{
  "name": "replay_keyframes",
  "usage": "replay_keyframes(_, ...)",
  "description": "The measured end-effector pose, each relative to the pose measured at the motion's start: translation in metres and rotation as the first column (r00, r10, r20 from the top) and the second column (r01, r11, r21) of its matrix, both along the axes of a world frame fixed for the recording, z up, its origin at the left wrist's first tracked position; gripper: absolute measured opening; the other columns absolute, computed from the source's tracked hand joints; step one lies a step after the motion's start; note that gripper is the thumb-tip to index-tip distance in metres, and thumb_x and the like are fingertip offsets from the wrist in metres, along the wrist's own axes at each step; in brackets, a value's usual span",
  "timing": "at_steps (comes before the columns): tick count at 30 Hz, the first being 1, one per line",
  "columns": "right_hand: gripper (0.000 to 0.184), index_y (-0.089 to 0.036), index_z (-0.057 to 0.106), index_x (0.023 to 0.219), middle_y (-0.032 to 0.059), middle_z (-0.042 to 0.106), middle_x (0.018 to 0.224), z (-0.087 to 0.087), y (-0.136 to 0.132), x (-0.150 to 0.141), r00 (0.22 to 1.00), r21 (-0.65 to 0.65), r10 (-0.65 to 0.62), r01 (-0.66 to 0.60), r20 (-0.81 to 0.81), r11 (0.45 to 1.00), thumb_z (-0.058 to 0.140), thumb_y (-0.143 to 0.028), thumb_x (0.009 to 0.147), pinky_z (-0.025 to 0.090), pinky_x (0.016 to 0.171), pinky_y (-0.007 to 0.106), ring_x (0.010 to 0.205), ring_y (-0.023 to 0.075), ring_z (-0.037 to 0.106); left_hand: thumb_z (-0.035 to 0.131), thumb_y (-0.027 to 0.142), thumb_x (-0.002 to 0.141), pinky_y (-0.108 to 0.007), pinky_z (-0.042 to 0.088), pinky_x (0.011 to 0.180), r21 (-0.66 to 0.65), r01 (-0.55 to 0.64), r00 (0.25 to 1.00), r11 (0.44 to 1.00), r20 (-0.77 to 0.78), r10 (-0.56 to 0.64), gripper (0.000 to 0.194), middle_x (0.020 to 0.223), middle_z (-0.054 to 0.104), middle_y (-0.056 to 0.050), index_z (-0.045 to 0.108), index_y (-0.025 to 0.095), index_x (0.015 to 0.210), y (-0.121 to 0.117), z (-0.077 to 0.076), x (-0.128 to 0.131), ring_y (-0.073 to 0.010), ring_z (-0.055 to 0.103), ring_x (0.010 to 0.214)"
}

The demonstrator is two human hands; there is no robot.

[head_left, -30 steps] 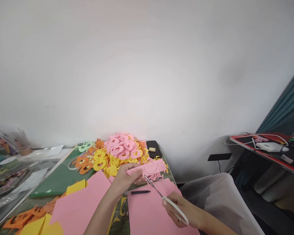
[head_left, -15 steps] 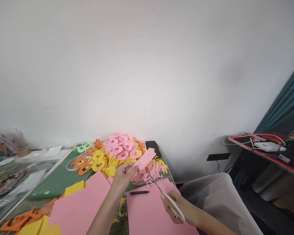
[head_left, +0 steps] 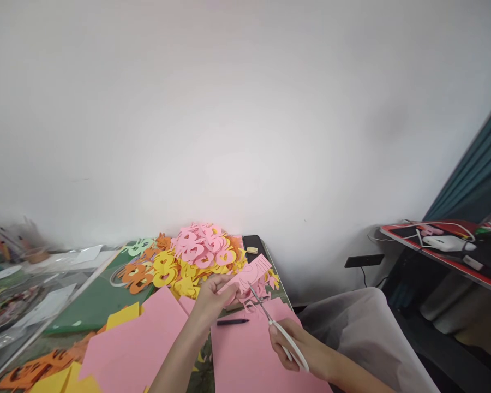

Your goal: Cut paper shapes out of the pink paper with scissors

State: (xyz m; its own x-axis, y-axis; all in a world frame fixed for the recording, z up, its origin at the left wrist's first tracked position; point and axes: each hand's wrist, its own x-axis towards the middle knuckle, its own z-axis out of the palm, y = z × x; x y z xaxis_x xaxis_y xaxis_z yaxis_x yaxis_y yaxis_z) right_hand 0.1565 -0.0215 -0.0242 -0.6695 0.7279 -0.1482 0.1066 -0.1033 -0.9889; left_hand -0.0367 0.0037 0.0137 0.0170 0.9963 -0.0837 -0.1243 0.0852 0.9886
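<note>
My left hand (head_left: 217,296) pinches a strip of pink paper (head_left: 257,268) with drawn outlines, including several parallel lines at its far end. In my right hand (head_left: 297,346) is a pair of scissors (head_left: 288,341) with white handles. Their blades point up and left and reach the lower edge of the pink strip. Below them a sheet of pink paper (head_left: 262,363) lies on the table, with a black pen (head_left: 232,322) across its upper left part. Behind the strip rises a heap of pink cut-outs (head_left: 200,245) with heart-shaped holes, over yellow cut-outs (head_left: 187,281).
A black phone (head_left: 251,241) with a small pale-yellow object (head_left: 252,250) on it lies by the wall. Larger pink sheets (head_left: 135,344) and orange pieces (head_left: 49,365) are at left. A red-edged table (head_left: 486,281) with cables stands at right.
The pink strip and my left hand have shifted right and slightly down, toward the scissors. The blades look wider apart. The small pale-yellow object on the phone has come into view.
</note>
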Motion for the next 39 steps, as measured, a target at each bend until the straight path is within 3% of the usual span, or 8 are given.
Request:
replay_keyframes(7,0.052,-0.018,0.030,0.050,-0.0089,0.028,0.041,0.010,-0.003,0.002,0.998,0.019,0.025,-0.026,0.058,0.999,0.036,-0.063,0.074,0.020,0.037,0.019,0.034,0.0022,0.027,0.068,0.032,0.058,-0.024,0.046,0.056,0.052,0.031,0.999,0.998,-0.037,-0.029,0.024,0.061,0.064,-0.001,0.060,0.015,0.072,-0.005,0.006,0.002,-0.0133,0.059,0.056)
replay_keyframes(17,0.049,-0.018,0.032,0.055,-0.0089,0.030,0.046,-0.003,0.000,0.006,0.998,0.011,0.068,-0.068,-0.006,0.998,0.042,-0.064,0.070,0.020,0.038,0.018,0.035,0.0018,0.027,0.069,0.031,0.058,-0.019,0.043,0.048,0.039,0.067,0.997,0.997,-0.038,-0.065,0.021,0.060,0.062,0.002,0.059,0.015,0.068,-0.012,0.017,0.005,-0.0092,0.056,0.049)
replay_keyframes(26,0.050,-0.018,0.033,0.055,-0.0090,0.029,0.045,-0.002,-0.001,0.008,0.996,-0.029,0.086,-0.086,-0.003,0.996,0.042,-0.065,0.069,0.020,0.038,0.018,0.036,0.0022,0.026,0.068,0.030,0.060,-0.022,0.045,0.051,0.060,0.111,0.994,0.992,-0.023,-0.110,0.020,0.061,0.063,0.000,0.058,0.015,0.070,-0.007,0.008,0.004,-0.0108,0.057,0.051)
replay_keyframes(34,0.050,-0.019,0.030,0.055,-0.0099,0.025,0.046,-0.008,0.004,0.010,0.992,-0.070,0.123,-0.124,-0.011,0.990,0.045,-0.064,0.067,0.015,0.035,0.017,0.036,0.0013,0.020,0.069,0.037,0.056,-0.025,0.045,0.053,0.048,0.110,0.993,0.993,-0.051,-0.108,0.028,0.060,0.063,-0.001,0.059,0.015,0.070,-0.009,0.012,0.001,-0.0142,0.059,0.052)
replay_keyframes(39,0.051,-0.019,0.029,0.054,-0.0098,0.025,0.047,-0.003,0.002,0.009,0.994,-0.089,0.103,-0.100,0.026,0.991,0.045,-0.066,0.066,0.014,0.035,0.018,0.037,0.0012,0.018,0.071,0.034,0.053,-0.022,0.040,0.047,0.027,0.107,0.994,0.994,-0.004,-0.107,0.028,0.054,0.061,0.001,0.055,0.016,0.067,-0.010,0.017,0.000,-0.0110,0.055,0.045)
